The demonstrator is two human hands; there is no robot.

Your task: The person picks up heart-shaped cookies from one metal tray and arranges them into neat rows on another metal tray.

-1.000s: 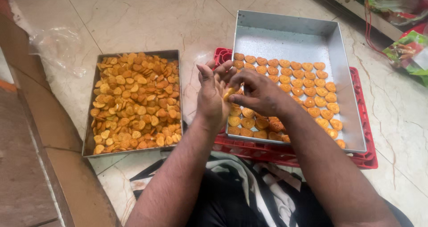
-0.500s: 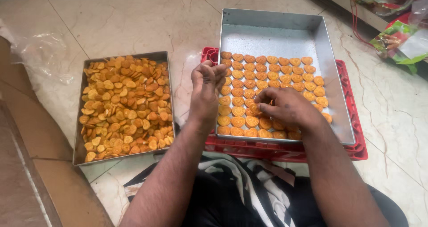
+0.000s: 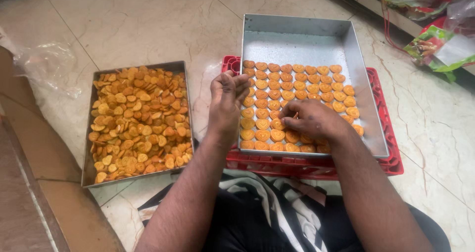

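A steel tray sits on a red plastic crate, with heart-shaped orange biscuits laid in neat rows in its near half. My right hand rests low over those rows, fingertips pinched on one biscuit around the middle of the tray. My left hand is raised at the tray's left edge. Its back faces me and its fingers curl inward, so the palm is hidden. A darker tray heaped with loose biscuits lies on the floor to the left.
The floor is pale marble tile. A crumpled clear plastic bag lies at the far left beside a brown cardboard edge. Green and red packets sit at the top right. My lap, in dark patterned cloth, is below the crate.
My hands were together above the tray's left side. The right hand has since dropped onto the biscuit rows, and the left stays raised at the edge. The camera has shifted slightly.
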